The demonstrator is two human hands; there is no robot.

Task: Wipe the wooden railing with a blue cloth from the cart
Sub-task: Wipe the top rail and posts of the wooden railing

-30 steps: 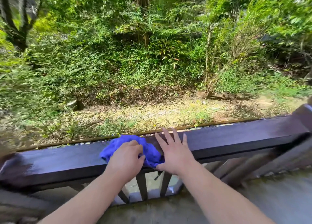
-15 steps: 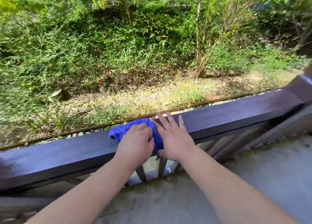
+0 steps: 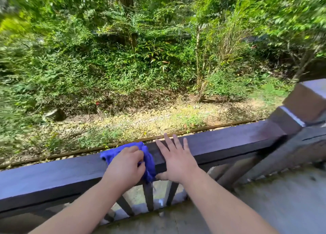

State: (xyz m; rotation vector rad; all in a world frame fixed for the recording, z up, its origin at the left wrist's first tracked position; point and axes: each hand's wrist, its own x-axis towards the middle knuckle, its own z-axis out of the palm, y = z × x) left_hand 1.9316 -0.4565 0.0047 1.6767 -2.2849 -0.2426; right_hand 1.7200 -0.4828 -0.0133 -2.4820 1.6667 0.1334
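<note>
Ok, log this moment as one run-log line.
phase: wiping | left hand: gripping blue cloth on wooden railing | right hand: flat on railing, beside cloth | cart: not in view

Dense green bushes (image 3: 109, 60) rise behind a leaf-strewn gravel strip (image 3: 141, 120) and grey stone (image 3: 54, 114).

Sunlit greenery (image 3: 141, 57), concrete floor (image 3: 291, 198)
</note>
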